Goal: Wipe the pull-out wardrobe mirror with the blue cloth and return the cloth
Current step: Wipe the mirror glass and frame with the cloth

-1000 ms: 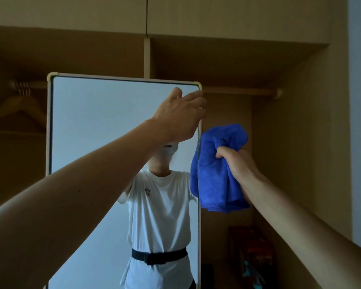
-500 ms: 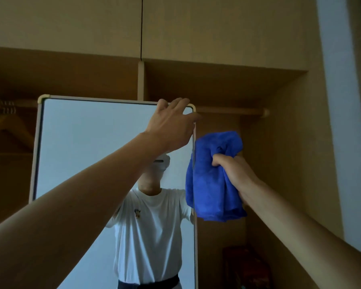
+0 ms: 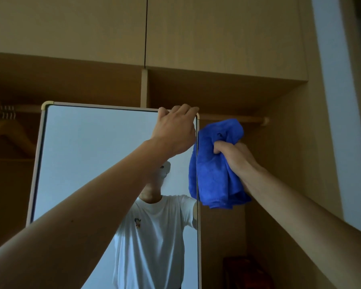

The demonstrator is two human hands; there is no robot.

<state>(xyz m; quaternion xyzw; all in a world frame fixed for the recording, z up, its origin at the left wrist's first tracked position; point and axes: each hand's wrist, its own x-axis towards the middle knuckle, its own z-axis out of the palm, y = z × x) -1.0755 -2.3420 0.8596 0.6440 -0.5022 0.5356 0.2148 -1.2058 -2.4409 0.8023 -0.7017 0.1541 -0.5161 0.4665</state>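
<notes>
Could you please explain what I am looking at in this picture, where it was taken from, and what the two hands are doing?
There is no machine here: a person wears a camera on the head, so you look out along their own two arms. Ahead is an open wardrobe with a tall pull-out mirror standing in front of it; the person in a white shirt you see in the glass is only their reflection. The left hand grips the mirror's top right corner, fingers curled over the frame. The right hand holds a bunched blue cloth beside the mirror's right edge; whether the cloth touches the frame is hard to tell. Behind, a hanging rail crosses the wardrobe, and a wooden hanger hangs at the left.
</notes>
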